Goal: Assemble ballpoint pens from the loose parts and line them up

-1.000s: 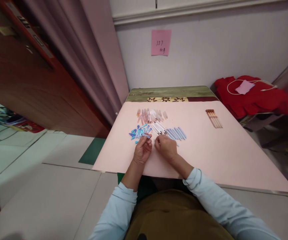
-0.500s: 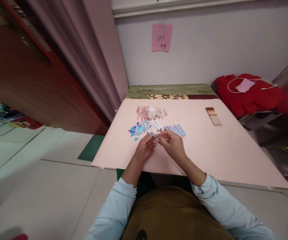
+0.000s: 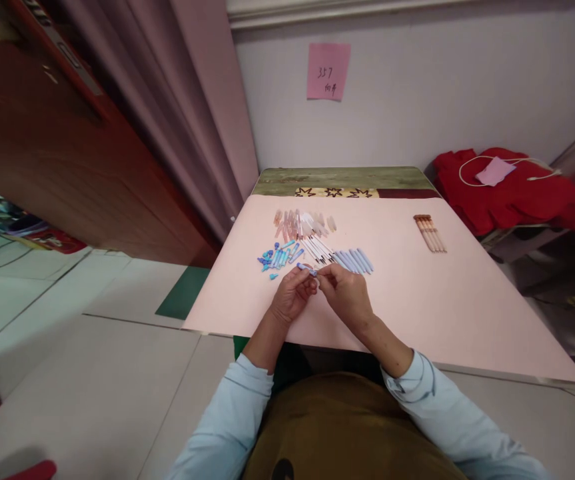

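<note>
My left hand pinches a small blue pen part above the near half of the table. At the part's right end the fingertips of my right hand are closed; what exactly they grip is hidden. Just beyond my hands lie a heap of blue and turquoise caps and short pen pieces, several white refills with dark tips, and a row of pale blue pen barrels. Behind these is a spread of brownish and translucent pen pieces.
Several brown-topped pens lie side by side on the right of the pink-covered table. Red cloth with a white cable sits beyond the right edge. A curtain and wooden door stand at left.
Both hands stay together at the blue pen part, with only slight finger movement. The whole view has shifted a little.
</note>
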{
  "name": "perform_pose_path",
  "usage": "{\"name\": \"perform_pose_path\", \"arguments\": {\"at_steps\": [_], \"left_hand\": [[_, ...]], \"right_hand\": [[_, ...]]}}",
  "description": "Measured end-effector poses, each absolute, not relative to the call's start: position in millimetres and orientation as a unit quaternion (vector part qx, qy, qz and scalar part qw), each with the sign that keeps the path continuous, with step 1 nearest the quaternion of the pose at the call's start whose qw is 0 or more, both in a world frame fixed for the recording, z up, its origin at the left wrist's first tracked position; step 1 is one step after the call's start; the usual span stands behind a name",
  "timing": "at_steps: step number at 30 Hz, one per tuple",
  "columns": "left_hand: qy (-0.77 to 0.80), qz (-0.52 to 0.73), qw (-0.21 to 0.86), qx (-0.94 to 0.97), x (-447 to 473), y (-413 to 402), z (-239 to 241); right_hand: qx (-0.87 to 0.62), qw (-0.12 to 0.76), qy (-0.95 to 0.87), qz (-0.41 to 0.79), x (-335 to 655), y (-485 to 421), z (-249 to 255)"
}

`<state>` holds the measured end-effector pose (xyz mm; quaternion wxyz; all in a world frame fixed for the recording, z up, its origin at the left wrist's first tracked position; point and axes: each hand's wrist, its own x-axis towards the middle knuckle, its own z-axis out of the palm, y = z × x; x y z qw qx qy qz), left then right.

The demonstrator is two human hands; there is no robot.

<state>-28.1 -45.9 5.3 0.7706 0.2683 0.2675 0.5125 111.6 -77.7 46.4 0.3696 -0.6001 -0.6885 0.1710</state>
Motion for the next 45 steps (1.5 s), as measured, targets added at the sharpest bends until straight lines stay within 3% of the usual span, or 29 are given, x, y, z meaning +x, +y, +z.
{"name": "perform_pose_path", "arguments": {"at_steps": [14, 23, 26, 31, 33, 37, 42, 45], "left_hand": [[0.257, 0.524, 0.781, 0.221, -30, -41, -5], [0.262, 0.516, 0.777, 0.248, -30, -42, -3], [0.261, 0.507, 0.787, 0.234, -31, -43, -3], [0.238, 0.498, 0.810, 0.196, -35, -42, -4], [0.221, 0.539, 0.797, 0.158, -37, -40, -4], [0.204, 0.612, 0.758, 0.098, -40, -34, -4], [0.235, 0.595, 0.760, 0.110, -39, -34, -5], [0.259, 0.583, 0.758, 0.136, -37, -36, -6]], "right_hand": [[-0.615, 0.329, -0.708, 0.113, 107, -77, 53], [-0.603, 0.350, -0.705, 0.128, 105, -78, 53], [-0.590, 0.395, -0.673, 0.208, 105, -75, 54], [-0.515, 0.466, -0.485, 0.532, 109, -63, 45], [-0.498, 0.492, -0.424, 0.575, 114, -58, 39], [-0.553, 0.516, -0.454, 0.471, 129, -53, 25], [-0.662, 0.332, -0.639, 0.207, 137, -55, 13], [-0.678, 0.278, -0.668, 0.133, 132, -55, 10]]}}
